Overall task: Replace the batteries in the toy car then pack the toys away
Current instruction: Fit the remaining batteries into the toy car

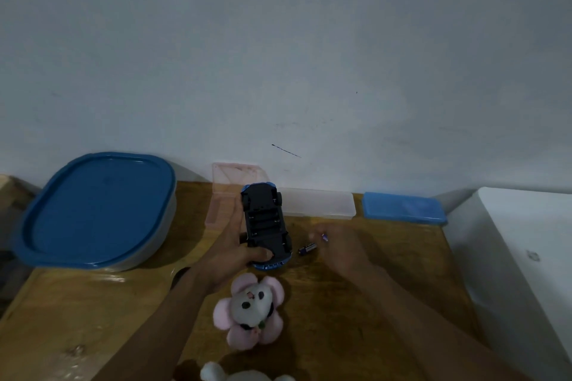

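A blue toy car (266, 226) is turned belly up over the wooden table (93, 318), its black underside and open battery bay facing me. My left hand (238, 244) grips it along its left side and near end. Just right of the car, my right hand (340, 252) pinches a small purple-tipped battery (324, 237) at its fingertips. A second battery (307, 248) lies on the table between the car and that hand. A pink flower-shaped plush with a grey face (252, 309) lies near me, below the car.
A big tub with a blue lid (99, 210) stands at the left. Against the wall are an open pink case (229, 192), a clear box (318, 202) and a blue flat box (404, 207). A white surface (526, 257) borders the right; another plush (235, 376) peeks at the bottom.
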`<state>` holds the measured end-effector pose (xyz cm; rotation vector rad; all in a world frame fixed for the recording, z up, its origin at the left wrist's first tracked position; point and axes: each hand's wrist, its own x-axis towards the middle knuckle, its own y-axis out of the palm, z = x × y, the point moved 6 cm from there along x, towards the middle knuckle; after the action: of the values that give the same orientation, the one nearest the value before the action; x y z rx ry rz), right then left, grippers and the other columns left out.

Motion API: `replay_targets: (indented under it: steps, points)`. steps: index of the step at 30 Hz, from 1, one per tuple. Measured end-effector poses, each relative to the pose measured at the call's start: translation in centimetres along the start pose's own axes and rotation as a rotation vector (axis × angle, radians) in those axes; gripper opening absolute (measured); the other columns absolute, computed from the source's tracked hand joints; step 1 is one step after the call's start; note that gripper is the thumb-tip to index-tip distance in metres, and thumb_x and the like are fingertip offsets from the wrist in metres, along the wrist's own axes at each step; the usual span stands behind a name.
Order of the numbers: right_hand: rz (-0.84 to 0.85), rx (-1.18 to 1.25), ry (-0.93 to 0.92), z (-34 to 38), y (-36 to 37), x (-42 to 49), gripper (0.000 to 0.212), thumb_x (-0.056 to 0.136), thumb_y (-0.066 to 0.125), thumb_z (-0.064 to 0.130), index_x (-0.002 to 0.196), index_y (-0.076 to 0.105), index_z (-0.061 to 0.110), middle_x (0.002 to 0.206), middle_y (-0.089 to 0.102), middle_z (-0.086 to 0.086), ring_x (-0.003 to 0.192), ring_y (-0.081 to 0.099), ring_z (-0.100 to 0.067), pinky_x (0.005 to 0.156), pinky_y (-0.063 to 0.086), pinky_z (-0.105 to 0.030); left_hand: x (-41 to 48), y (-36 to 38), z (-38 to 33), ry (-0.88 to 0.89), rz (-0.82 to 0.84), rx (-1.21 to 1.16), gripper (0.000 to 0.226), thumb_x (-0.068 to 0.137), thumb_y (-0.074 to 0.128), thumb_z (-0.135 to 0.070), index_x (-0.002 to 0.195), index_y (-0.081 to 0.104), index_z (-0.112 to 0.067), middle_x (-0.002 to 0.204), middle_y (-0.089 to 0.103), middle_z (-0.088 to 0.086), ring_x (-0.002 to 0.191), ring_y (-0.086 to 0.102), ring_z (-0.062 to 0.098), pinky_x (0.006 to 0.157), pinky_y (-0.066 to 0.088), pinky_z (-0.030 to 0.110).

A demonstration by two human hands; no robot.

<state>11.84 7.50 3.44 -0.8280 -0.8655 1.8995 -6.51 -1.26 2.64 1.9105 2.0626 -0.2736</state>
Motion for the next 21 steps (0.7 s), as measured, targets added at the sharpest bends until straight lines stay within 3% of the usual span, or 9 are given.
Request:
replay_targets:
  steps: [4, 9, 14, 17, 21]
  points:
    - [0.115, -0.353, -0.282, 1.5, 2.0, -0.1, 0.014, 0.094, 0.054, 0.023, 0.097, 0.066, 0.016, 0.097, 0.053, 0.001, 0.087, 0.054, -0.017, 0.074, 0.047, -0.029, -0.1, -0.3, 0.3, -0.007, -0.022, -0.017, 0.107, 0.073, 0.071, 0.014, 0.145, 0.020, -0.048, 0.118, 0.066, 0.007, 0.108, 0.065, 0.024, 0.089, 0.055, 0.050]
    - [0.134, -0.451, -0.342, 1.9, 2.8, 0.0, 0.015, 0.095, 0.049, 0.018, 0.102, 0.063, 0.018, 0.103, 0.063, -0.003, 0.088, 0.058, -0.018, 0.080, 0.051, -0.032, -0.4, 0.0, 0.3, 0.020, -0.013, 0.014, 0.108, 0.065, 0.077, 0.001, 0.142, 0.022, -0.051, 0.120, 0.066, 0.005, 0.112, 0.062, 0.025, 0.091, 0.054, 0.051]
    - [-0.023, -0.139, -0.143, 0.3, 0.5, -0.5, 0.023, 0.093, 0.057, 0.024, 0.116, 0.062, 0.024, 0.103, 0.069, 0.003, 0.088, 0.061, -0.011, 0.074, 0.052, -0.022, -0.5, 1.0, 0.1, 0.024, 0.009, 0.040, 0.103, 0.070, 0.075, 0.005, 0.140, 0.021, -0.048, 0.122, 0.064, 0.003, 0.112, 0.062, 0.023, 0.091, 0.055, 0.047]
    - [-0.223, 0.196, 0.055, -0.8, -2.6, -1.3, 0.011, 0.087, 0.067, 0.020, 0.098, 0.067, 0.020, 0.093, 0.065, 0.008, 0.085, 0.059, -0.009, 0.062, 0.044, -0.008, -0.6, 2.0, -0.1, 0.034, 0.014, 0.036, 0.100, 0.073, 0.072, 0.010, 0.143, 0.024, -0.041, 0.120, 0.065, 0.004, 0.109, 0.063, 0.022, 0.088, 0.057, 0.044]
    - [-0.408, 0.746, 0.205, -0.9, -5.9, -2.8, 0.008, 0.080, 0.075, 0.015, 0.085, 0.069, 0.011, 0.088, 0.066, 0.008, 0.083, 0.059, -0.001, 0.059, 0.043, -0.007, -0.8, 3.7, -0.3, 0.053, 0.029, 0.010, 0.109, 0.069, 0.076, 0.007, 0.144, 0.019, -0.050, 0.119, 0.066, 0.003, 0.111, 0.063, 0.024, 0.092, 0.054, 0.049]
